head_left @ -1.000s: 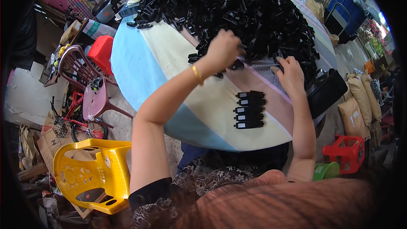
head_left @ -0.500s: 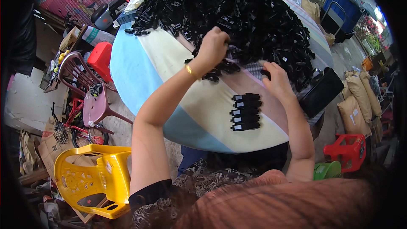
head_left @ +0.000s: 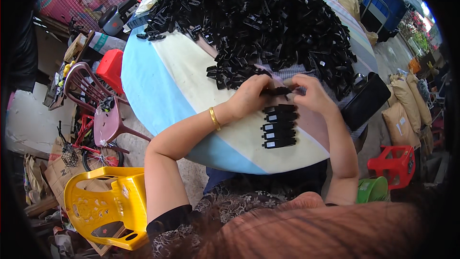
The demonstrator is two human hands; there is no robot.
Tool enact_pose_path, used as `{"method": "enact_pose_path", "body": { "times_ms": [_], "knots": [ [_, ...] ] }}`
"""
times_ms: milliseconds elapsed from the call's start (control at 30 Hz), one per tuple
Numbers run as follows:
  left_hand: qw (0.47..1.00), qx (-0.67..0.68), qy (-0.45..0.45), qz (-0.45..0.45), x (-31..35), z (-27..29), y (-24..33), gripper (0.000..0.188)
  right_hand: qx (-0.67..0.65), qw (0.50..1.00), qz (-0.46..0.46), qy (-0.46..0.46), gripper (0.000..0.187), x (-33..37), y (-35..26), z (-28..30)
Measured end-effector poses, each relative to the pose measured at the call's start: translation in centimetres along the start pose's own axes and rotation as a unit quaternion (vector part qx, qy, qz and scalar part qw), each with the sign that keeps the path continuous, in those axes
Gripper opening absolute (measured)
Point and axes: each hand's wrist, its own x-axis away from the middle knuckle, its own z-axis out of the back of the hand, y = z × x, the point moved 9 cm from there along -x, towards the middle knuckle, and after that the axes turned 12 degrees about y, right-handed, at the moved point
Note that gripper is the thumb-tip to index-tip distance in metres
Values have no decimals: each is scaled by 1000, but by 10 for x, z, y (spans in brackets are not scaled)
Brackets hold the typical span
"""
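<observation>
Between my two hands is a small black plastic piece (head_left: 279, 91), held just above the table. My left hand (head_left: 250, 97), with a gold bracelet at the wrist, pinches its left end. My right hand (head_left: 311, 94) has thumb and fingers closed at the other end. Right below them, a short stack of similar black pieces (head_left: 280, 127) lies side by side, several with a pale label at the left end. Beyond my hands rises a large heap of loose black plastic pieces (head_left: 258, 19), its near edge close to my left fingers.
The round table (head_left: 153, 81) wears a striped cloth. A black pouch-like item (head_left: 366, 100) lies at its right edge. A yellow plastic chair (head_left: 129, 201) stands near left, a purple chair (head_left: 108, 120) beyond it. To the right are a red stool (head_left: 393, 165) and brown sacks (head_left: 400, 124).
My left hand has come back from the heap toward me and to the right. Both hands now meet at one black piece above the row; my right hand moved slightly nearer.
</observation>
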Motion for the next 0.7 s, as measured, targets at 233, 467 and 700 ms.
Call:
{"method": "enact_pose_path", "body": {
  "times_ms": [233,467,700],
  "knots": [
    [989,-97,74,-86,0,9,-3,25,58,992,83,76,34,1,-29,21],
    [997,-48,53,-20,1,12,-7,25,231,958,169,35,25,2,-16,-3],
    [998,-5,52,-23,-5,8,-11,20,269,940,205,40,20,-1,-24,-5]
  ]
}}
